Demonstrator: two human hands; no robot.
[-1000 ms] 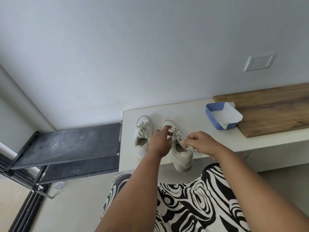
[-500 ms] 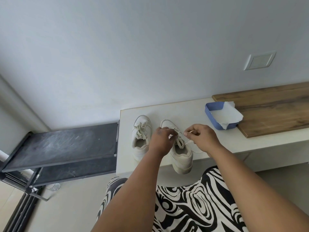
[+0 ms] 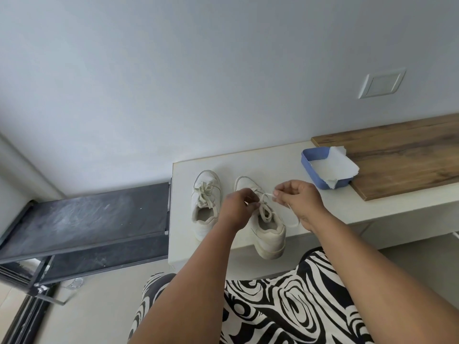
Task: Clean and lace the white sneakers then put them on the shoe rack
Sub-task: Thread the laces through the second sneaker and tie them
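On a white counter [image 3: 248,155], both hands pinch the lace [image 3: 266,194] of the right sneaker [image 3: 269,232]: left hand [image 3: 237,207] and right hand [image 3: 296,198] fingers curled; the laced left sneaker [image 3: 205,207] stands just beside.

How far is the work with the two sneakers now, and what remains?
Done, as it looks: the left sneaker is laced and tied with a bow. In hand: the right sneaker is laced, and the left hand and right hand each pinch its lace, pulling the knot. Left: finish the bow and move both from the counter to the shoe rack.
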